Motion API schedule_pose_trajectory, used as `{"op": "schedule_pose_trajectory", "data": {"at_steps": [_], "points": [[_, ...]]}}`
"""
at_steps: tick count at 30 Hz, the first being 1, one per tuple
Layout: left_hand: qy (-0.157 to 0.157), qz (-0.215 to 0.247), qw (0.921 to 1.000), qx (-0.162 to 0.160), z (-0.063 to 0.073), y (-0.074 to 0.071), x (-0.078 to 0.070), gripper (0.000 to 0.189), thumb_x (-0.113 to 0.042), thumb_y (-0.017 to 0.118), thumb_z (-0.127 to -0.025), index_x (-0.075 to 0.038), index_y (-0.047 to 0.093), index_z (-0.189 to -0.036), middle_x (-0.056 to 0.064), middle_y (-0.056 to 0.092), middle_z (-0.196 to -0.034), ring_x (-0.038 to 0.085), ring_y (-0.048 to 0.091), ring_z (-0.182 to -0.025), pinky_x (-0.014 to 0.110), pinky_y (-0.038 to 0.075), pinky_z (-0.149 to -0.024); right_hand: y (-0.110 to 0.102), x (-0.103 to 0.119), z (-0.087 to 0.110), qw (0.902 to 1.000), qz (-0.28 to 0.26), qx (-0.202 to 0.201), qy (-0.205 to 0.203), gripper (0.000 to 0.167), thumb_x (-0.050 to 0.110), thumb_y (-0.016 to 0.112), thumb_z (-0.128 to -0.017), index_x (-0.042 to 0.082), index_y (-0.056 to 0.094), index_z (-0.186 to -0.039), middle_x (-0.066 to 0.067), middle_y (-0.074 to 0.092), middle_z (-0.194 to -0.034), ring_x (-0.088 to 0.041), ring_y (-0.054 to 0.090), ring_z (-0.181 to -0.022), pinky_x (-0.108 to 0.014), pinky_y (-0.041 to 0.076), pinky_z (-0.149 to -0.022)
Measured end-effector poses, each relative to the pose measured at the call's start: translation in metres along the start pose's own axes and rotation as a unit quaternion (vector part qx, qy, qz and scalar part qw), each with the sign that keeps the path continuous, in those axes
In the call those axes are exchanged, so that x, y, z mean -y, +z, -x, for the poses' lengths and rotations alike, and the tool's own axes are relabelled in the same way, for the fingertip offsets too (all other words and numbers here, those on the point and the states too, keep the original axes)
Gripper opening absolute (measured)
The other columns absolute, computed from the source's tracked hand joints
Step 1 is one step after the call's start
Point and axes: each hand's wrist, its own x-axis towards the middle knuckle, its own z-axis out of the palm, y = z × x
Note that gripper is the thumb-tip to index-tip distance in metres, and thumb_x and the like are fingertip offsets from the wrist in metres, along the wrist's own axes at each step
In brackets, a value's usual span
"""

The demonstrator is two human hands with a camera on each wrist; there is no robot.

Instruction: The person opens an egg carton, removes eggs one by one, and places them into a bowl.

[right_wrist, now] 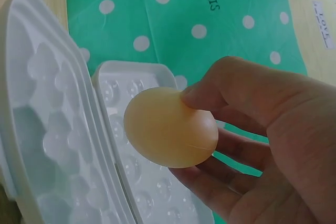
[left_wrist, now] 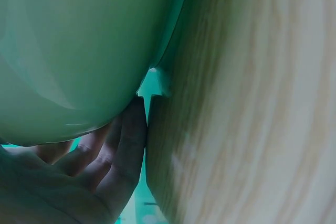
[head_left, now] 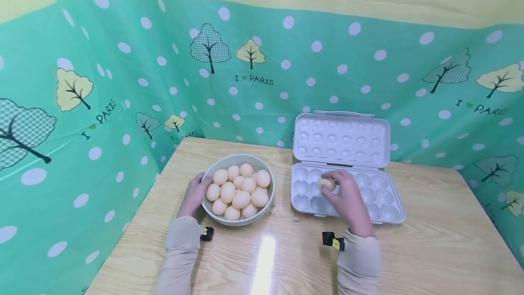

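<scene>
My right hand (head_left: 348,197) pinches an egg (right_wrist: 170,127) between thumb and fingertips, above the white egg carton (head_left: 300,202). The carton lies open, its rounded hollows facing up and its dimpled lid (head_left: 341,139) tipped back behind. In the right wrist view the egg's pale brown shell shows whole except where the thumb and fingers cover it. My left hand (head_left: 195,195) holds the left side of a pale green bowl (head_left: 239,223), thumb at the rim. Under the bowl's curved outside, the left fingers (left_wrist: 128,150) spread in the left wrist view. Many eggs (head_left: 241,199) are heaped inside the bowl.
Both bowl and carton stand on a light wooden table (head_left: 294,258), the bowl to the left of the carton. A green curtain (head_left: 278,90) with white dots and trees hangs behind and along the left side. Small black devices sit at both wrists.
</scene>
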Motion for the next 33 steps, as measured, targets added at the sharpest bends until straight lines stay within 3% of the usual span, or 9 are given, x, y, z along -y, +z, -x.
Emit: {"op": "schedule_pose_trajectory", "data": {"at_steps": [6,12,14,17,19,20,21,24,33], "points": [[-0.008,0.001,1.0000,-0.001,0.002,0.000,0.002,0.049,-0.031,0.042,-0.104,0.000,0.047,-0.141,0.025,0.049,-0.144,0.037,0.045,-0.136,0.052,0.032,-0.118,0.016,0.013,-0.005,0.9993,-0.023,0.001,-0.031,0.028,0.002,0.071,-0.082,-0.001,0.070,-0.110,-0.017,0.065,-0.114,-0.033,0.060,-0.104,-0.049,0.051,-0.091],[-0.005,0.007,1.0000,-0.003,0.005,0.000,0.002,0.050,-0.033,0.042,-0.103,0.000,0.047,-0.142,0.024,0.049,-0.143,0.035,0.046,-0.134,0.051,0.033,-0.118,0.026,0.023,-0.010,0.9984,-0.032,0.013,-0.045,0.027,0.004,0.071,-0.082,0.001,0.071,-0.109,-0.016,0.066,-0.116,-0.034,0.058,-0.112,-0.052,0.048,-0.099],[0.001,0.033,0.9994,0.007,0.006,0.001,0.001,0.051,-0.036,0.042,-0.104,-0.003,0.047,-0.142,0.021,0.052,-0.142,0.032,0.050,-0.132,0.049,0.038,-0.115,0.027,0.025,-0.011,0.9982,-0.030,0.010,-0.051,0.027,0.004,0.071,-0.082,0.002,0.071,-0.108,-0.015,0.067,-0.116,-0.034,0.058,-0.114,-0.051,0.047,-0.101],[-0.003,0.123,0.9908,0.055,0.008,0.003,0.001,0.052,-0.041,0.043,-0.104,-0.009,0.047,-0.145,0.016,0.054,-0.143,0.027,0.054,-0.130,0.047,0.044,-0.110,0.030,0.027,-0.012,0.9975,-0.029,0.007,-0.064,0.026,0.004,0.071,-0.081,0.003,0.071,-0.107,-0.014,0.067,-0.115,-0.033,0.058,-0.115,-0.051,0.047,-0.101],[0.002,0.126,0.9907,0.052,0.008,0.003,0.000,0.050,-0.040,0.044,-0.104,-0.009,0.049,-0.143,0.015,0.057,-0.140,0.025,0.056,-0.127,0.044,0.046,-0.108,0.032,0.029,-0.012,0.9969,-0.031,0.007,-0.071,0.026,0.004,0.071,-0.080,0.003,0.071,-0.107,-0.015,0.067,-0.116,-0.033,0.058,-0.115,-0.051,0.047,-0.102],[0.009,0.099,0.9943,0.038,0.008,0.003,0.000,0.049,-0.038,0.043,-0.104,-0.007,0.050,-0.142,0.016,0.057,-0.139,0.025,0.056,-0.126,0.044,0.046,-0.109,0.033,0.029,-0.012,0.9968,-0.032,0.008,-0.073,0.026,0.004,0.071,-0.080,0.003,0.071,-0.107,-0.014,0.066,-0.116,-0.033,0.058,-0.116,-0.051,0.046,-0.102],[0.007,0.101,0.9941,0.038,0.008,0.002,0.000,0.049,-0.036,0.044,-0.104,-0.006,0.050,-0.142,0.018,0.056,-0.140,0.028,0.055,-0.128,0.046,0.044,-0.111,0.034,0.030,-0.012,0.9968,-0.032,0.009,-0.073,0.027,0.003,0.071,-0.080,0.003,0.071,-0.107,-0.014,0.066,-0.116,-0.033,0.058,-0.116,-0.051,0.046,-0.102],[0.010,0.014,0.9998,-0.013,0.006,0.002,-0.001,0.048,-0.031,0.042,-0.103,0.001,0.050,-0.139,0.023,0.054,-0.138,0.033,0.051,-0.129,0.047,0.038,-0.115,0.036,0.032,-0.012,0.9967,-0.030,0.014,-0.074,0.026,0.004,0.071,-0.081,0.004,0.071,-0.107,-0.013,0.066,-0.116,-0.031,0.058,-0.115,-0.050,0.047,-0.103],[0.003,0.002,0.9999,-0.009,0.002,0.001,-0.003,0.047,-0.029,0.043,-0.103,0.001,0.050,-0.139,0.025,0.052,-0.140,0.036,0.048,-0.133,0.049,0.034,-0.117,0.045,0.039,-0.015,0.9929,-0.023,0.011,-0.116,0.023,0.000,0.072,-0.080,0.001,0.071,-0.103,-0.014,0.068,-0.110,-0.034,0.059,-0.113,-0.052,0.047,-0.102]]}}
